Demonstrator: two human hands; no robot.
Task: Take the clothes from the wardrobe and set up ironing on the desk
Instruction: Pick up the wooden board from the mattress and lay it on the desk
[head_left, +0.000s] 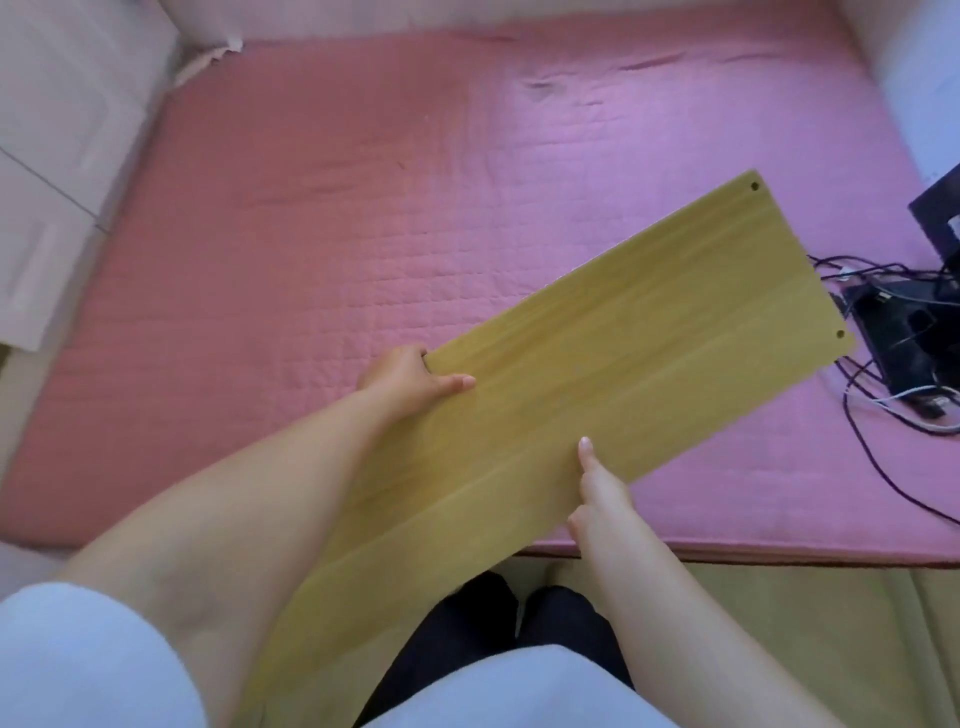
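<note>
two hands grip your yellow wooden board above the pink quilted mattress: left hand and right hand clasping opposite long edges.

**Room setting seen from above**

A pink quilted mattress cover, stitched in a grid and lightly creased near its far edge, fills most of the view. White panelled furniture stands along its left side. Pale walls border the far and right sides. At the right edge, black devices lie on the cover among tangled black and white cables. An olive-yellow floor lies in front of the mattress. Lighting is soft and even.
</note>
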